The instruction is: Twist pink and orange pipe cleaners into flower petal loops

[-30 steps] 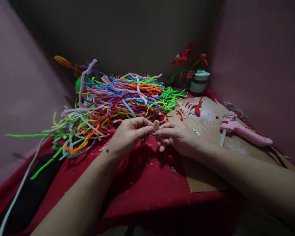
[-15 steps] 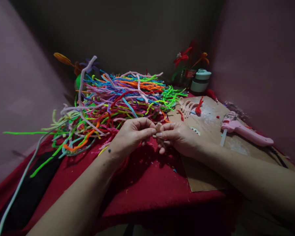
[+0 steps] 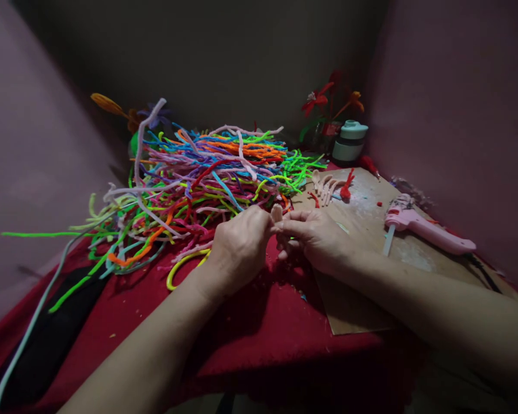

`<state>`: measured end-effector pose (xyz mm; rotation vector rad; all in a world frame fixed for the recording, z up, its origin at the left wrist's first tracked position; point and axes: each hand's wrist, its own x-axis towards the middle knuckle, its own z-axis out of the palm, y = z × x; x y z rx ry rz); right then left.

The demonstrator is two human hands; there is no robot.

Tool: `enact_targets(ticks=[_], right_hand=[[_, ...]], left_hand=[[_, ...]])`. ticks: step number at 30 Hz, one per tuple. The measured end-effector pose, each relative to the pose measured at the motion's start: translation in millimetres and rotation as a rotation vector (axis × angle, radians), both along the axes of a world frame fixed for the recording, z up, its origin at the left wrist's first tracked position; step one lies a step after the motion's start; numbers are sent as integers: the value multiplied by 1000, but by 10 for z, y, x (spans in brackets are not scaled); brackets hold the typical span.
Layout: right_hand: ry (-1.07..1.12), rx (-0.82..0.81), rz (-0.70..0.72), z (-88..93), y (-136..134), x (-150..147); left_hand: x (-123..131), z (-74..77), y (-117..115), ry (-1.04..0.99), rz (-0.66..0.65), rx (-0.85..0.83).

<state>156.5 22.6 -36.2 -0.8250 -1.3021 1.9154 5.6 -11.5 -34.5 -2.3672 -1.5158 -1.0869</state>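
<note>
My left hand (image 3: 242, 247) and my right hand (image 3: 315, 237) meet over the red cloth (image 3: 259, 333), fingertips pinched together on a small beige pipe-cleaner piece (image 3: 277, 213) that sticks up between them. The left hand is turned with its back to the camera, fingers curled. Just behind the hands lies a big heap of coloured pipe cleaners (image 3: 198, 172). A yellow pipe cleaner loop (image 3: 179, 265) lies on the cloth beside my left wrist.
A cardboard sheet (image 3: 371, 230) at the right bears a pink glue gun (image 3: 423, 230), several beige folded pieces (image 3: 326, 187) and a red piece (image 3: 346, 187). A pale green jar (image 3: 349, 142) and pipe-cleaner flowers (image 3: 323, 100) stand at the back. Pink walls close in on both sides.
My left hand has rolled over so its back faces the camera and has shifted slightly right. A yellow loop now shows by the left wrist. The pinch on the beige piece continues.
</note>
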Motion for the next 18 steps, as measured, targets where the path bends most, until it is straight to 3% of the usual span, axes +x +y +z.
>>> enact_targets(ticks=[3, 6, 9, 11, 14, 18], right_hand=[[73, 21, -51, 14, 18, -4], [151, -4, -71, -21, 38, -13], [194, 6, -36, -61, 46, -7], [211, 17, -34, -72, 45, 2], [187, -5, -52, -71, 42, 9], [154, -17, -53, -56, 21, 7]], left_hand=[[28, 44, -9, -252, 29, -87], [27, 114, -7, -619, 49, -397], [1, 108, 15, -885, -80, -732], [-14, 77, 30, -1026, -191, -866], [-11, 56, 30, -1135, -253, -916], [38, 86, -1, -1094, -215, -971]])
